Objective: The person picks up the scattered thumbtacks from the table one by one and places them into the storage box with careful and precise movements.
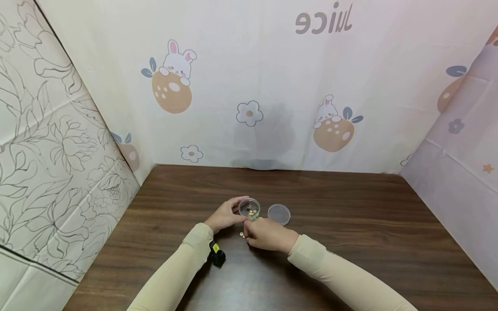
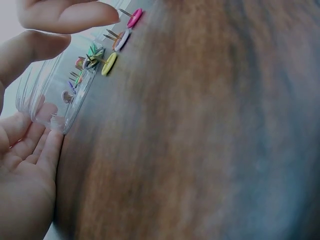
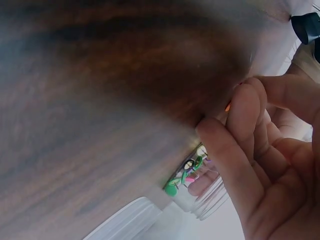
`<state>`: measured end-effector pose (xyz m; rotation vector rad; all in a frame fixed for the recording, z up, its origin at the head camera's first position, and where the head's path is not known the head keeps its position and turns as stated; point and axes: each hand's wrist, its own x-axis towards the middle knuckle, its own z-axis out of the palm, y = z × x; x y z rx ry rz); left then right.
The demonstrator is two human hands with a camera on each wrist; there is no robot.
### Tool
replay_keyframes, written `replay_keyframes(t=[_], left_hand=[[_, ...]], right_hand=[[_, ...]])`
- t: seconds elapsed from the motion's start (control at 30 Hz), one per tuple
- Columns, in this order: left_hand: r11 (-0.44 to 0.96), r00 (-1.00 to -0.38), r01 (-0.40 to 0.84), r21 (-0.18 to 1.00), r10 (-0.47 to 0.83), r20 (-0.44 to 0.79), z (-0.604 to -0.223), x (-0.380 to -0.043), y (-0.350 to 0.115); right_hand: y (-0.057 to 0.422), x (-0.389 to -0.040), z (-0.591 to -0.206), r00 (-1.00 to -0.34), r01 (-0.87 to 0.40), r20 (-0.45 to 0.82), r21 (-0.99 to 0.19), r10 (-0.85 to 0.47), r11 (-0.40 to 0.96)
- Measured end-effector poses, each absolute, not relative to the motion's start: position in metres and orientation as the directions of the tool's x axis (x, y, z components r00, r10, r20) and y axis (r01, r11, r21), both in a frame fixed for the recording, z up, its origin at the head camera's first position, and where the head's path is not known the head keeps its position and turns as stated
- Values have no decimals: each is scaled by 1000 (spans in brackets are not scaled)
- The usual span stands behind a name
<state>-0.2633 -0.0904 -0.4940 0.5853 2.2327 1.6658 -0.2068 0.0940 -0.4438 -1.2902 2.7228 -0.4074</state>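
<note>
My left hand (image 1: 227, 214) holds a clear round container (image 1: 249, 201), with its fingers round the far side and thumb at the near side. Colourful thumbtacks (image 3: 189, 170) lie inside it. Just in front, several loose thumbtacks rest on the table: a yellow thumbtack (image 2: 109, 63), a whitish thumbtack (image 2: 122, 40) and a pink thumbtack (image 2: 135, 18) show in the left wrist view, pins up. My right hand (image 1: 270, 234) is low beside them, fingers curled. Its thumb and index finger pinch what seems to be a thumbtack, mostly hidden; only a sliver of red shows.
A clear round lid (image 1: 279, 214) lies right of the container. Under the left wrist is a black device with a yellow mark (image 1: 216, 249). The dark wooden table (image 1: 350, 216) meets printed curtains (image 1: 218, 77) at the back and sides.
</note>
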Motion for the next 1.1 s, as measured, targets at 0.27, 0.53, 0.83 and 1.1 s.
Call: replay_keyframes(t=[0.27, 0.53, 0.83, 1.1], left_hand=[[255, -877, 127, 959, 481, -12, -496, -262, -90], [220, -862, 140, 965, 507, 10, -478, -254, -90], [230, -860, 156, 961, 510, 17, -486, -260, -91], [249, -871, 163, 955, 491, 20, -493, -262, -92]], right_hand=[[92, -206, -444, -638, -752, 21, -236, -770, 616], [92, -206, -441, -623, -768, 45, -226, -781, 599], [97, -212, -442, -638, -719, 3, -360, -770, 595], [104, -215, -441, -637, -686, 3, -458, -771, 565]])
